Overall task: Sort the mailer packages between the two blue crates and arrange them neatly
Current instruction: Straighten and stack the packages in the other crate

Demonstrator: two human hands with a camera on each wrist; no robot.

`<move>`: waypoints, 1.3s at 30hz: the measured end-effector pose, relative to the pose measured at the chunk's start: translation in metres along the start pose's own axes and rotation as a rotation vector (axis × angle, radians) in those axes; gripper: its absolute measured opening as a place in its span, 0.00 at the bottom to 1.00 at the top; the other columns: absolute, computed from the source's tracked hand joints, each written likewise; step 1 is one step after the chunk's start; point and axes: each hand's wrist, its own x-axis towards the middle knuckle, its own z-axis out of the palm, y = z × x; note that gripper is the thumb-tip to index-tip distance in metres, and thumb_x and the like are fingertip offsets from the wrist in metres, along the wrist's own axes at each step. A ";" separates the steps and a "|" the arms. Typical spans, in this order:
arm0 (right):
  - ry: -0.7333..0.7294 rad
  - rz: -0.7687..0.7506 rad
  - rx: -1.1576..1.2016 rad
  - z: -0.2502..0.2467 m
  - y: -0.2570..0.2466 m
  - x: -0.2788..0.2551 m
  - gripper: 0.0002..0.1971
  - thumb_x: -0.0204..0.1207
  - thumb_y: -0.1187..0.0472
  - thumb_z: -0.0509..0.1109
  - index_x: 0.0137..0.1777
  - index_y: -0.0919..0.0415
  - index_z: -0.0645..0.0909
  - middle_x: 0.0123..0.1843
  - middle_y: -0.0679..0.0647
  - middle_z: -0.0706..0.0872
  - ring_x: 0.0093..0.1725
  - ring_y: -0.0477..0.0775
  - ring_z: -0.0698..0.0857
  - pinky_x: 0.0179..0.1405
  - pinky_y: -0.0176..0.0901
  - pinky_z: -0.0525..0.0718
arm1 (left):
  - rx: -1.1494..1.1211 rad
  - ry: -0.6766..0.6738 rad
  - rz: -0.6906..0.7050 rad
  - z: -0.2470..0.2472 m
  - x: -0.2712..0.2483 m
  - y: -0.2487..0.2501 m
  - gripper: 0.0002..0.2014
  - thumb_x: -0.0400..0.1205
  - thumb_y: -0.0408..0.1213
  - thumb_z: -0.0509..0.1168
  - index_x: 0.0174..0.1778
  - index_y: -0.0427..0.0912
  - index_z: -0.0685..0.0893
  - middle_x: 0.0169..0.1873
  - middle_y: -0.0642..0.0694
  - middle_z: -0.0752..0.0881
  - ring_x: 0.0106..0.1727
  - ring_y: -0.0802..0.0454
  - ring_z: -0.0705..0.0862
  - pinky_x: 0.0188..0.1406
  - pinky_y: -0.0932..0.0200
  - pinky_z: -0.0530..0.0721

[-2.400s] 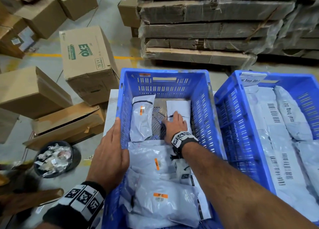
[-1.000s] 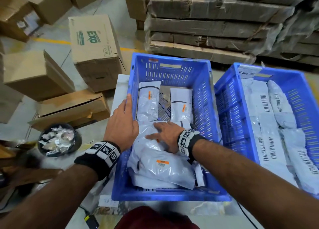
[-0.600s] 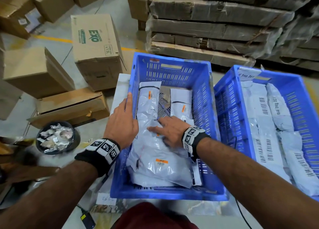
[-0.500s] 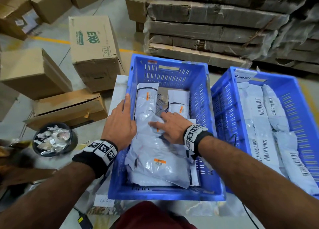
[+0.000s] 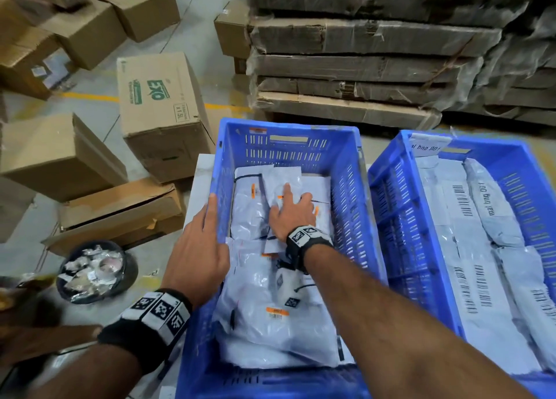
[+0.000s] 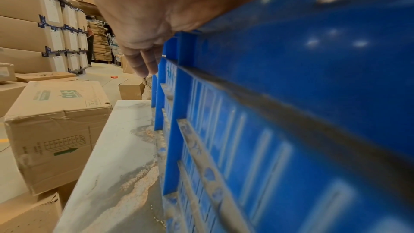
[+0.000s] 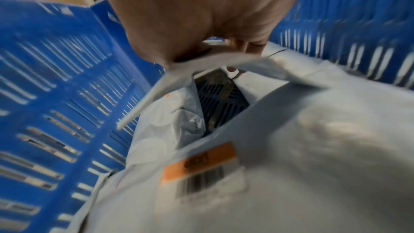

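The left blue crate holds several grey mailers with orange labels, piled loosely at the near end. My right hand is inside it toward the far end and pinches one grey mailer over the two mailers lying there. In the right wrist view this mailer hangs from my right hand above a bare strip of crate floor. My left hand rests flat on the crate's left rim, its fingers straight along the outer wall. The right blue crate holds mailers in rows.
Both crates stand on a white table. Cardboard boxes crowd the floor to the left, with a black bowl of scraps near them. A stack of flattened cardboard lies behind the crates.
My right hand has moved from the near pile toward the crate's far end, carrying a mailer over the gap between the two far mailers. My left hand stays on the rim.
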 end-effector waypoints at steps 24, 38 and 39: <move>-0.034 -0.060 -0.164 0.072 0.007 0.047 0.35 0.88 0.48 0.51 0.89 0.52 0.40 0.88 0.68 0.36 0.87 0.66 0.37 0.83 0.67 0.39 | -0.031 -0.021 0.041 0.000 0.002 0.002 0.40 0.80 0.41 0.52 0.90 0.43 0.47 0.79 0.41 0.70 0.72 0.49 0.74 0.73 0.53 0.72; -0.290 -0.440 -0.061 -0.023 0.030 -0.019 0.26 0.83 0.57 0.62 0.82 0.51 0.71 0.84 0.60 0.67 0.83 0.60 0.64 0.81 0.50 0.64 | 0.032 -0.038 -0.010 -0.001 0.002 0.002 0.42 0.76 0.40 0.53 0.89 0.38 0.49 0.80 0.33 0.70 0.71 0.34 0.76 0.72 0.39 0.76; -0.342 -0.460 -0.073 -0.027 0.032 -0.025 0.25 0.81 0.57 0.64 0.80 0.49 0.74 0.81 0.57 0.72 0.81 0.59 0.68 0.78 0.50 0.69 | 0.038 -0.038 -0.012 -0.002 0.002 0.003 0.42 0.76 0.41 0.52 0.89 0.37 0.49 0.79 0.33 0.70 0.70 0.33 0.76 0.71 0.38 0.77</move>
